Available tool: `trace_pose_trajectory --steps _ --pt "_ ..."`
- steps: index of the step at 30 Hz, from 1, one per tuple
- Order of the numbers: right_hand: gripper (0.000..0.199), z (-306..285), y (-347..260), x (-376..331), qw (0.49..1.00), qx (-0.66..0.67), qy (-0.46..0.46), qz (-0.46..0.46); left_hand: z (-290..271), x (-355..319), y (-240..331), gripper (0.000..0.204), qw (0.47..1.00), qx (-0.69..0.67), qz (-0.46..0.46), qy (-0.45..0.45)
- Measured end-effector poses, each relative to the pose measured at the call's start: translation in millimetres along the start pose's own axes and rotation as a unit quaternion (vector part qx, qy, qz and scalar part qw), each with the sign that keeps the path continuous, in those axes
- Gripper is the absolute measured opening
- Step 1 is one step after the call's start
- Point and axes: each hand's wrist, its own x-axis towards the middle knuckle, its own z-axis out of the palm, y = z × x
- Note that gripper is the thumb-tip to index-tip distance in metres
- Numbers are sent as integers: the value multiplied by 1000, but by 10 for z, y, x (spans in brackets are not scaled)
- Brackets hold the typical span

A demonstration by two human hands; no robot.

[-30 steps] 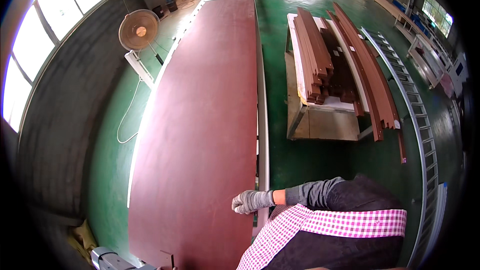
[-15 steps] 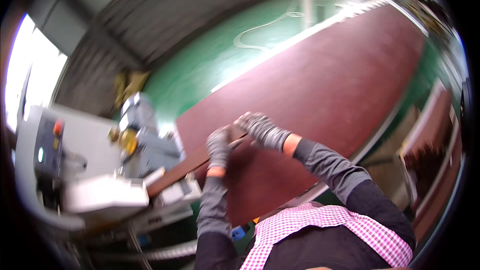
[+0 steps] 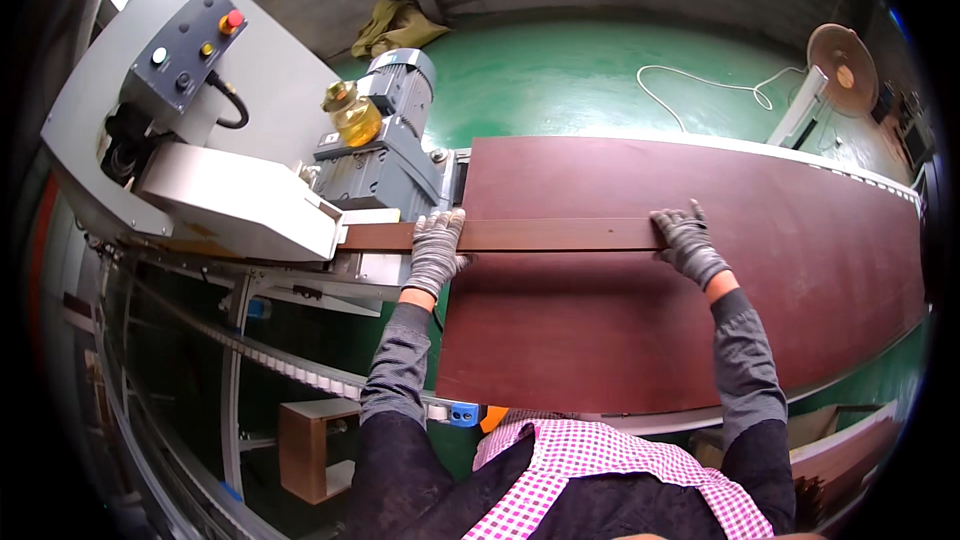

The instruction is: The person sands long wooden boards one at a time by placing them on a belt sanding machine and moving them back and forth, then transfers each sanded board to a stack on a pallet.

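Note:
A long, narrow brown board strip [image 3: 560, 234] runs left to right over a dark red panel surface [image 3: 600, 340]. Its left end goes into the white guard [image 3: 245, 205] of a machine. My left hand [image 3: 436, 252], in a grey knit glove, lies across the strip close to the machine, fingers over the far side and thumb on the near side. At the strip's right end is my right hand [image 3: 690, 243], gloved alike, its fingers gripping that end with one finger raised.
Beside the guard stand a grey motor [image 3: 400, 80], an oil cup [image 3: 352, 120] and a control box [image 3: 185, 50] with a red button. A roller rail [image 3: 300, 372] passes below left. A round brown fan [image 3: 842, 68] and a white cable [image 3: 690, 70] are on the green floor.
My view has swung toward the machine. My hands, close together before, are now far apart, the right one at the strip's right end and the left one nearer the guard.

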Motion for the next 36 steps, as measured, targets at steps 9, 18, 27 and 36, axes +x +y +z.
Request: trace_pose_trajectory --steps 9,18,27,36 --pt "80 -32 745 -263 998 15 -15 53 54 108 -84 67 1000 10 17 2" --pt "93 -296 -87 -15 998 34 59 -19 -184 468 1011 71 998 -15 57 -31" --pt "48 24 -614 409 997 1 33 -64 -123 571 1488 82 973 -134 180 55" --pt "52 88 322 26 1000 -8 4 -20 81 150 -211 96 996 -24 76 27"
